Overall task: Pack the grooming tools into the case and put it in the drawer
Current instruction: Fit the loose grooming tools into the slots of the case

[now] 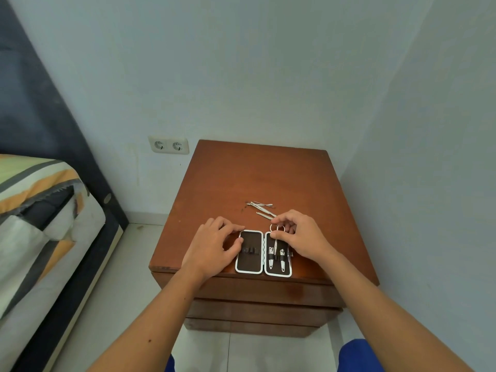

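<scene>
A small case [249, 264] with a white rim and dark lining lies open flat near the front edge of a brown wooden nightstand [257, 173]. Its right half holds two nail clippers [276, 257] under elastic loops. My right hand [300, 237] grips small scissors [276, 229] by their ring handles at the top of the right half. My left hand [214, 245] rests on the left edge of the case, fingers on its rim. Several thin metal tools [261, 208] lie loose on the wood just behind the case.
The nightstand has drawer fronts [263, 307] below its top, all closed. A bed [40, 210] with a striped cover stands at the left. A double wall socket [168, 145] sits on the wall behind. Walls close in at the back and right.
</scene>
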